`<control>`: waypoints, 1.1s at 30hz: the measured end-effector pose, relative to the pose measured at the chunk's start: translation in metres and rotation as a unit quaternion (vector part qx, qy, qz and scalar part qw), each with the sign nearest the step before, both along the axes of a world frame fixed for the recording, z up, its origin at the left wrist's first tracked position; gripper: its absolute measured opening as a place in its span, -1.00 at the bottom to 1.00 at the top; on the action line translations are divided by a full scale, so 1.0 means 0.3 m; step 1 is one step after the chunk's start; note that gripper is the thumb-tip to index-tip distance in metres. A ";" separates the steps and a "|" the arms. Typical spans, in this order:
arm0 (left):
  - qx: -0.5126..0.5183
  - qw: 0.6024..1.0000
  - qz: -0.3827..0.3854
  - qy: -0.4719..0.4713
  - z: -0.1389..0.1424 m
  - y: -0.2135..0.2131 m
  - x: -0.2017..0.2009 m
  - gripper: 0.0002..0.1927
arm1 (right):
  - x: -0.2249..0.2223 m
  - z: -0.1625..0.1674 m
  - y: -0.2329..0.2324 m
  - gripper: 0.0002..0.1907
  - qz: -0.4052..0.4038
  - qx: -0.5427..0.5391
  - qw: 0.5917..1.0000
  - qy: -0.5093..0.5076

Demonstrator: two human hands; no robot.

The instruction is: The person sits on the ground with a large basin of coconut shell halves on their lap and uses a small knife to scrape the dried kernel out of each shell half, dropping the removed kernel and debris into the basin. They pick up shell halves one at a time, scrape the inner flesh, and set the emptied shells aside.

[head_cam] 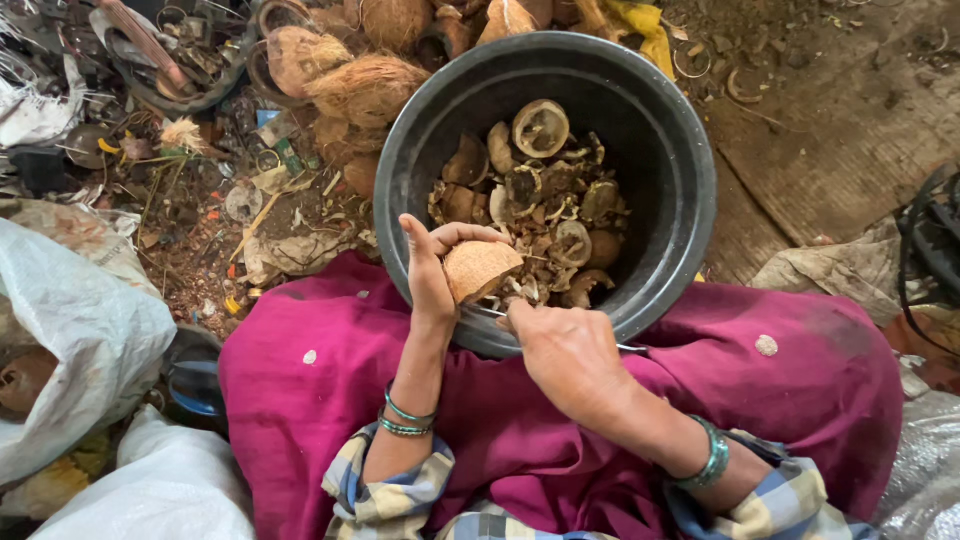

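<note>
Roughly curved coconut shell [480,268] — fibrous, hand-cupped.

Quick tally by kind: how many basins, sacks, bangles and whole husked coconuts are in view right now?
Black basin: 1
White sacks: 2
Green bangles, left wrist: 2
Green bangle, right wrist: 1
Whole husked coconuts behind the basin: at least 3, the pile is partly cut off
Total: at least 9
</note>
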State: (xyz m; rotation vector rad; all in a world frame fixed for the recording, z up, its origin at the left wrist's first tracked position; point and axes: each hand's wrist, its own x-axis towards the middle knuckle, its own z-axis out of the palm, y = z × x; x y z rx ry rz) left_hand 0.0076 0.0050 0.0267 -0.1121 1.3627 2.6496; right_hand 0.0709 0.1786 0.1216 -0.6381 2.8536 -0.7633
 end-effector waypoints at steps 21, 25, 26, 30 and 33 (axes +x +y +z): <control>0.148 0.987 -0.016 -0.057 -0.043 -0.061 -0.052 0.19 | -0.066 -0.002 0.079 -0.83 0.011 -0.077 0.997 0.000; 0.196 0.978 -0.035 -0.067 -0.045 -0.061 -0.050 0.17 | -0.052 -0.013 0.057 -0.83 0.013 -0.088 0.996 -0.007; 0.201 0.976 -0.034 -0.072 -0.041 -0.056 -0.045 0.16 | -0.048 -0.015 0.052 -0.82 0.013 -0.083 0.996 -0.007; 0.169 0.984 -0.041 -0.047 -0.013 -0.048 -0.031 0.14 | -0.046 -0.019 0.038 -0.75 0.023 -0.068 0.997 -0.012; 0.159 0.984 -0.043 -0.073 0.003 -0.046 -0.031 0.15 | -0.046 -0.013 0.035 -0.83 0.033 -0.089 0.995 0.008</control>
